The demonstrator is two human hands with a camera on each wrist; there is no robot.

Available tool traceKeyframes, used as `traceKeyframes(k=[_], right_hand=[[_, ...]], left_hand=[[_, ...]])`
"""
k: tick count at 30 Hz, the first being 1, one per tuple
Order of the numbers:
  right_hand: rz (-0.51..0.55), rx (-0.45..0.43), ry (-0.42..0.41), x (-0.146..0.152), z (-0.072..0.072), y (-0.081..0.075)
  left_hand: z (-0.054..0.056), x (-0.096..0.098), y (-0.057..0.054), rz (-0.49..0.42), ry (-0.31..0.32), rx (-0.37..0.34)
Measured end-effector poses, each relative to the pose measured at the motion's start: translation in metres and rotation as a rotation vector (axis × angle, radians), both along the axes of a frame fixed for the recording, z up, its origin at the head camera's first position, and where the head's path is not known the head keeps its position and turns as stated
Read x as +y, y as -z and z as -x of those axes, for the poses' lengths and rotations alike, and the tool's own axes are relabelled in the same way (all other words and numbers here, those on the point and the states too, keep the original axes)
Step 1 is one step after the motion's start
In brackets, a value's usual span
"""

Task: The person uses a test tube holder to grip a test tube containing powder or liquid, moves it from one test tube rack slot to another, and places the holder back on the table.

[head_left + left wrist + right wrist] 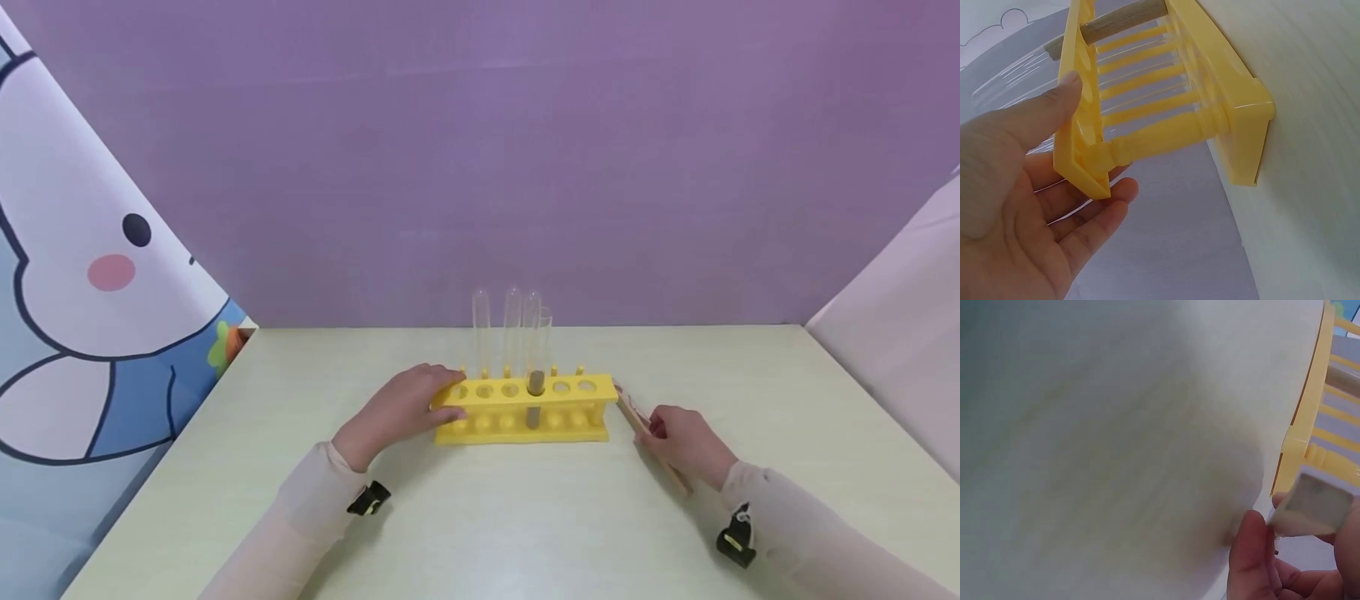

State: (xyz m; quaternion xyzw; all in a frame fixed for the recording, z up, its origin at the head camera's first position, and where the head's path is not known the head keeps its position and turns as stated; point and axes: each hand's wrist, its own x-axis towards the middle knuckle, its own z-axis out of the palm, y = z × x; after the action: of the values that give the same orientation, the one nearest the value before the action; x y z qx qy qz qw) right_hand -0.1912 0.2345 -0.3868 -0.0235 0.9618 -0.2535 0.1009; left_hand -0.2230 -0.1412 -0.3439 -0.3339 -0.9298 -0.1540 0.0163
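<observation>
A yellow test tube rack [525,437] stands on the table, its row of holes facing up. My left hand [405,408] grips its left end; in the left wrist view the thumb [1054,103] lies on the top plate with the fingers behind. One hole holds an upright test tube [545,325], its lower part grey-brown. Behind it, 3 clear test tubes [481,321] stand upside down on the rear pegs. Right of the rack, my right hand [688,446] holds a slim wooden test tube clamp [630,410], whose square end [1317,503] shows in the right wrist view.
The pale table [517,517] ends at a purple backdrop [480,167]. At the left hangs a cloth with a cartoon figure [75,183], and a pale cloth [907,317] is at the right. Each sleeve carries a black strap [369,498] near the wrist.
</observation>
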Motion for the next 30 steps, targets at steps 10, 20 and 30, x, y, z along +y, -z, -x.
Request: traceKeyframes(k=[10, 20, 30], right_hand=[[-0.043, -0.024, -0.026, -0.002, 0.003, -0.001], [-0.043, -0.046, -0.012, -0.002, 0.008, 0.0], [-0.034, -0.042, -0.02, -0.003, 0.007, -0.002]], left_hand=[[-0.003, -0.009, 0.002, -0.033, -0.017, 0.01], [-0.004, -0.023, -0.001, -0.011, -0.064, 0.024], [-0.004, -0.045, 0.005, -0.018, -0.104, 0.048]])
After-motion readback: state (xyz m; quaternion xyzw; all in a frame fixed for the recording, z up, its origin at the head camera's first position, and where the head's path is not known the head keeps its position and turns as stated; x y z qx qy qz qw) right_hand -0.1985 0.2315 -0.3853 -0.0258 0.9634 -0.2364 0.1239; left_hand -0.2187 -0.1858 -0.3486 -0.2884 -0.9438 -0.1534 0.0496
